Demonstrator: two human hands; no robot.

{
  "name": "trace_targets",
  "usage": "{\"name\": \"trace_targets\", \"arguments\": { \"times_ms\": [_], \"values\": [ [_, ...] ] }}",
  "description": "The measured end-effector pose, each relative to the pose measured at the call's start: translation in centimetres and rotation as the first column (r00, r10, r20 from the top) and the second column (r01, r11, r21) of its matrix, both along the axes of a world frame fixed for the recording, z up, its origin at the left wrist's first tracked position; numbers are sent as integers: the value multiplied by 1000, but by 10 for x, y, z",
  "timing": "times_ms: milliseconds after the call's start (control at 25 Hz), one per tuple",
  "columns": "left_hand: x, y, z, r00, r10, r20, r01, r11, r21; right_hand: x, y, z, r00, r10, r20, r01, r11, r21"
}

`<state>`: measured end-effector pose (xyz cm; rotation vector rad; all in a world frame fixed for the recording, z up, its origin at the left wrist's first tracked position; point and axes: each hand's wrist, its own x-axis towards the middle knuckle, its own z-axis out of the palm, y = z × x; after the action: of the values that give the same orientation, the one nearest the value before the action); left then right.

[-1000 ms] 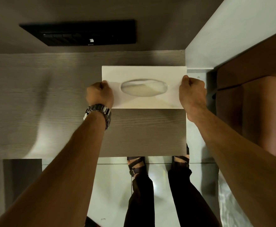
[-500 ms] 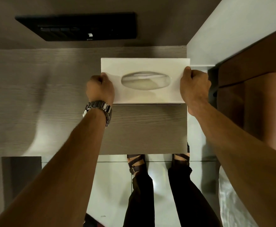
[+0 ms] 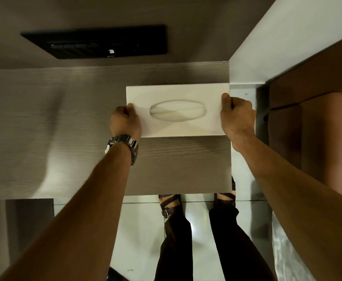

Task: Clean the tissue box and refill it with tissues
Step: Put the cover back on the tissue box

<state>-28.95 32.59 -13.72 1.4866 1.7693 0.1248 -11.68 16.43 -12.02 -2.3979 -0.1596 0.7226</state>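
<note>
A white rectangular tissue box (image 3: pixel 176 94) with an oval slot (image 3: pixel 178 112) in its top sits over the right part of a grey wood-grain tabletop (image 3: pixel 54 128). Pale tissue shows inside the slot. My left hand (image 3: pixel 125 122), with a metal watch on the wrist, grips the box's left end. My right hand (image 3: pixel 237 116) grips its right end, thumb on the top edge. I cannot tell whether the box rests on the table or is held just above it.
A black panel with buttons (image 3: pixel 97 42) is set in the dark wall behind the table. A white wall (image 3: pixel 287 47) and a brown wooden door (image 3: pixel 318 118) stand to the right. My sandalled feet (image 3: pixel 170 203) are on the glossy floor below the table's front edge.
Both hands stay closed on the box's ends. The box sits slightly lower in view than half a second ago, back toward where it was a second ago.
</note>
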Motion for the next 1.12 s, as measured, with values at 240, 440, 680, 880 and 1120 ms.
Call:
{"name": "trace_targets", "arguments": {
  "times_ms": [240,440,680,880,1120],
  "values": [
    [-36,-49,4,997,-69,25,69,998,1,-20,-32,-2,999,37,15,-37,999,-19],
    [-43,-46,3,581,-722,-375,814,525,249,-38,-22,10,720,549,425,-554,823,-126],
    [-32,-40,-3,326,-820,-470,944,311,111,-56,17,1,550,790,272,-711,613,-343],
    [-31,-43,-3,339,-808,-481,938,328,111,-58,20,3,533,799,280,-703,602,-380],
    [-29,-42,-3,334,-803,-494,938,334,92,-70,1,26,775,562,289,-591,806,18]
  ]
}}
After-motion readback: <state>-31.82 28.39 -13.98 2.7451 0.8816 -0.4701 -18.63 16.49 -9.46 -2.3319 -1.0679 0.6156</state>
